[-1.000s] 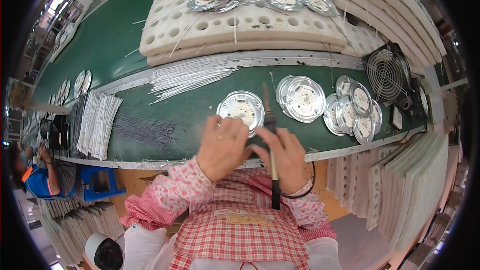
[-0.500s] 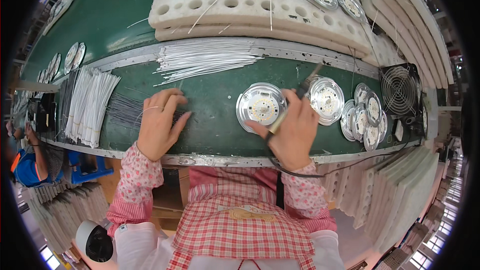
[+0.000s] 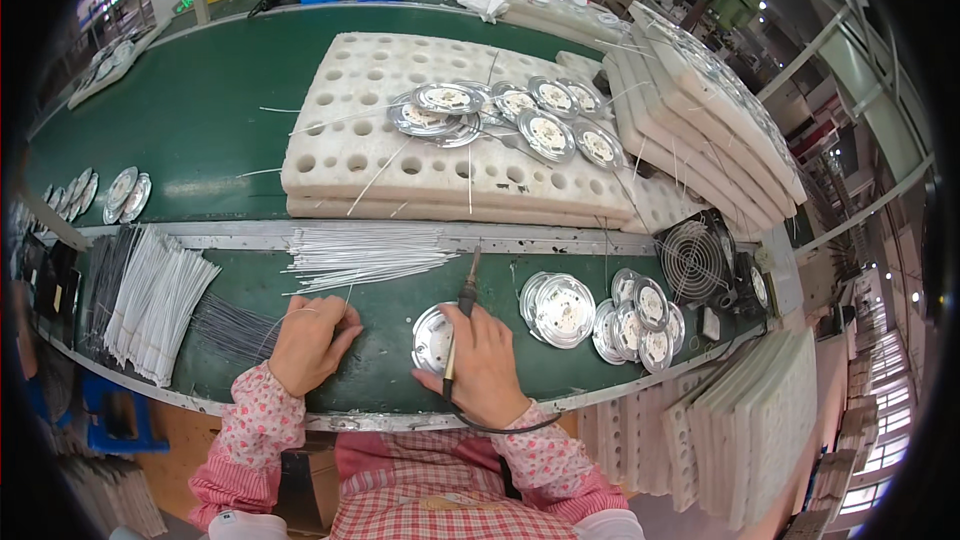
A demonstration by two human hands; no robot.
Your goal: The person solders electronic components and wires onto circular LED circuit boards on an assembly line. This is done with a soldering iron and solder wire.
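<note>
Head camera: the left hand (image 3: pixel 310 350), beside the right one over the work a second earlier, had parted from it and stood at 9 o'clock of the round LED lamp plate (image 3: pixel 430 338), by the right ends of the dark grey wires (image 3: pixel 235 330). Its thumb and forefinger were drawn near each other; whether a wire was clamped between them could not be told. The right hand (image 3: pixel 485 360), at 4 o'clock of the plate, was closed round the soldering iron (image 3: pixel 467 298), whose tip pointed to 12 o'clock, clear of the plate. Judged finding: attention was on the wire supply, with soldering paused and the iron kept ready. The plate lay flat on the green bench (image 3: pixel 370 380), partly hidden by the right hand; contact between them could not be confirmed.

Materials: the plate was silvery, shiny metal with a round rim. Similar plates formed a stack (image 3: pixel 562 310) towards 3 o'clock and an overlapping cluster (image 3: pixel 640 310) beyond. Straight, slender white wires (image 3: pixel 370 255) lay loosely aligned at 11 o'clock; a thicker white bundle (image 3: pixel 158 310) lay far out at 9. Towards 12, a pale, matt foam slab (image 3: pixel 340 155) showed rows of round holes
</note>
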